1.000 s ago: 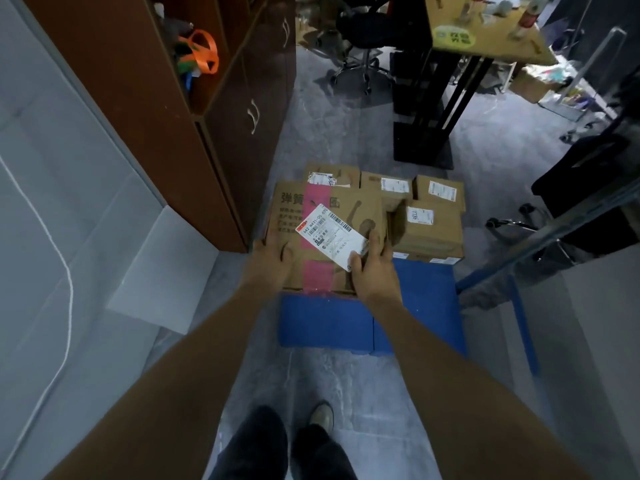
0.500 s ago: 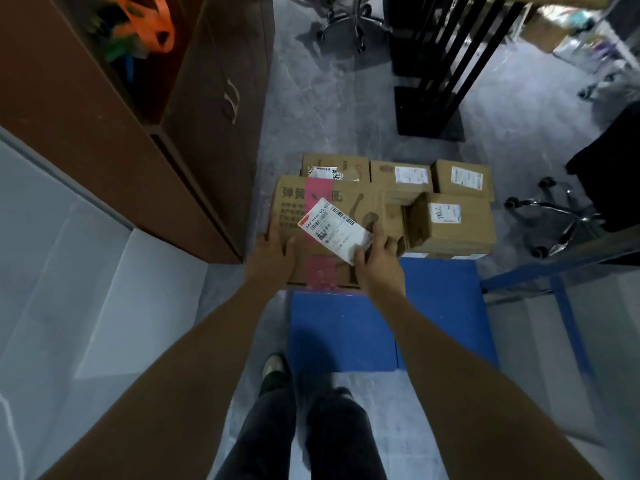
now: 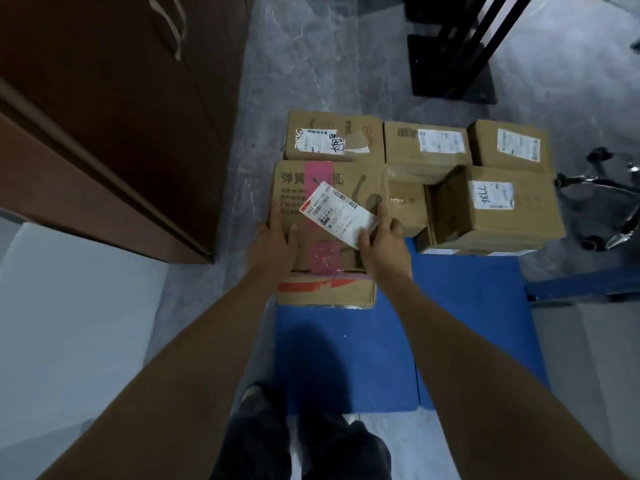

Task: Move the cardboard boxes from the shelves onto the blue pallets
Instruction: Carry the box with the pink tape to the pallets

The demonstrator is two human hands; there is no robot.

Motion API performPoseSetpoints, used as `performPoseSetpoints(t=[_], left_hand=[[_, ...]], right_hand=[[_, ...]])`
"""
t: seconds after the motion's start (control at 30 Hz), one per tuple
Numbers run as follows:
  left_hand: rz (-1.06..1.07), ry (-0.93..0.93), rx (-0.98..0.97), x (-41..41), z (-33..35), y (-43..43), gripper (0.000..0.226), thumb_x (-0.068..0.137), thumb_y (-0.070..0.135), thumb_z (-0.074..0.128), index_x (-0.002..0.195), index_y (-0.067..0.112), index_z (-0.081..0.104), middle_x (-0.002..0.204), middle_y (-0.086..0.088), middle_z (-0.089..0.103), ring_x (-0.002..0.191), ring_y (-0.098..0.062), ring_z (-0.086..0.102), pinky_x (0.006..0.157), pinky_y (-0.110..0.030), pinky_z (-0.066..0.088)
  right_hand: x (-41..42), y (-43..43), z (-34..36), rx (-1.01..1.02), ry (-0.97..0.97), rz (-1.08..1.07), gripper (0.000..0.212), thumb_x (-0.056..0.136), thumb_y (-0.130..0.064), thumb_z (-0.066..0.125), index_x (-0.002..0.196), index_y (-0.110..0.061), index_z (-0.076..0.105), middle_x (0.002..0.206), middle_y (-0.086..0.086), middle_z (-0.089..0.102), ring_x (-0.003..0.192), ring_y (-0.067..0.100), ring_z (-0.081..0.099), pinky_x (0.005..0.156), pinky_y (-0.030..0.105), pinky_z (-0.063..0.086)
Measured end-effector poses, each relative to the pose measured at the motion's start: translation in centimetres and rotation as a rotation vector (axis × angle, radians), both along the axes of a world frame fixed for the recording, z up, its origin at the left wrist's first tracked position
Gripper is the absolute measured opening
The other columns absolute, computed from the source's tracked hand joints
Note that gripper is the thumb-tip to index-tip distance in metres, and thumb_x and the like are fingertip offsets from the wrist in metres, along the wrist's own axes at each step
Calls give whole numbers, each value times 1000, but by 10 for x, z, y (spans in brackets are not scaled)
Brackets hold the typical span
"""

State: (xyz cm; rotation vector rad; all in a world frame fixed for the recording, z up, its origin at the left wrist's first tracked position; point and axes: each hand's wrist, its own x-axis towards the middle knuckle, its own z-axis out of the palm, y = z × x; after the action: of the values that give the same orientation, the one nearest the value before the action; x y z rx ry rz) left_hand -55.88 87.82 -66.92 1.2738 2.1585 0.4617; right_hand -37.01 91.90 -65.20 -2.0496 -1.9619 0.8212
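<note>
A cardboard box (image 3: pixel 294 183) with pink tape and a skewed white shipping label sits at the left of the blue pallet (image 3: pixel 346 348), its orange-striped front face showing. My left hand (image 3: pixel 275 245) grips its left edge with the thumb on top. On the right part of its top, by the label, my right hand (image 3: pixel 382 245) holds it with curled fingers. Several other labelled cardboard boxes (image 3: pixel 491 202) stand on the pallet behind and to the right, touching this box.
A dark brown cabinet (image 3: pixel 121 98) rises close on the left, with a white panel (image 3: pixel 69 323) below it. Black table legs (image 3: pixel 450 46) stand beyond the boxes. A chair base (image 3: pixel 606 202) and a blue frame bar (image 3: pixel 581 285) lie at the right. My feet (image 3: pixel 256 396) are at the pallet's near edge.
The box has come down onto the pallet beside the other boxes, and its front face now shows. My view has dropped closer over the pallet; both hands stay on the box.
</note>
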Motion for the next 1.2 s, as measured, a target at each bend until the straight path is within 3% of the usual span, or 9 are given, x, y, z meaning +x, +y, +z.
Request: performPoseSetpoints(t=[0.27, 0.53, 0.7, 0.9, 1.07, 1.13, 1.2], left_hand=[[-8, -49, 80, -5, -105, 58, 65, 99, 38, 32, 153, 26, -1, 125, -21, 52, 105, -37, 56, 92, -49, 47], [-16, -4, 39, -7, -155, 79, 61, 102, 36, 31, 154, 25, 1, 137, -23, 40, 118, -39, 48, 97, -43, 38], [3, -6, 48, -8, -176, 86, 62, 102, 36, 32, 154, 26, -1, 138, -24, 40, 119, -39, 48, 98, -45, 38], [-1, 45, 66, -10, -189, 92, 62, 101, 35, 32, 154, 25, 1, 134, -24, 41, 113, -40, 51, 96, -47, 41], [10, 68, 85, -9, -192, 93, 62, 101, 34, 33, 154, 23, 4, 132, -25, 42, 111, -41, 52, 93, -46, 42], [14, 68, 86, -8, -192, 92, 62, 100, 34, 33, 154, 23, 3, 134, -24, 41, 112, -40, 51, 93, -46, 42], [12, 80, 92, -8, -192, 92, 63, 100, 34, 35, 154, 22, 4, 139, -22, 36, 118, -40, 47, 95, -48, 41]], right_hand=[[-3, 59, -109, 34, 38, -3, 66, 99, -35, 41, 155, -24, 9, 146, 18, 32, 111, 37, 55, 86, 49, 51], [-9, 83, -168, 45, 47, -1, 65, 100, -37, 40, 155, -27, 8, 144, 17, 32, 112, 34, 54, 86, 50, 52], [-12, 91, -189, 66, 29, 13, 64, 101, -35, 41, 155, -24, 11, 142, 17, 34, 110, 34, 54, 80, 41, 47], [-16, 89, -202, 102, 42, -3, 65, 100, -39, 39, 155, -27, 7, 140, 17, 34, 106, 35, 55, 85, 51, 52], [-15, 90, -204, 100, 30, -10, 64, 100, -40, 36, 154, -29, 5, 143, 18, 33, 108, 35, 55, 86, 53, 52], [-16, 89, -204, 89, 42, 2, 63, 99, -43, 35, 153, -31, 5, 145, 17, 31, 115, 37, 52, 88, 55, 52], [-16, 89, -204, 83, 25, 11, 63, 99, -43, 34, 153, -28, 5, 152, 17, 24, 131, 39, 40, 100, 57, 44]])
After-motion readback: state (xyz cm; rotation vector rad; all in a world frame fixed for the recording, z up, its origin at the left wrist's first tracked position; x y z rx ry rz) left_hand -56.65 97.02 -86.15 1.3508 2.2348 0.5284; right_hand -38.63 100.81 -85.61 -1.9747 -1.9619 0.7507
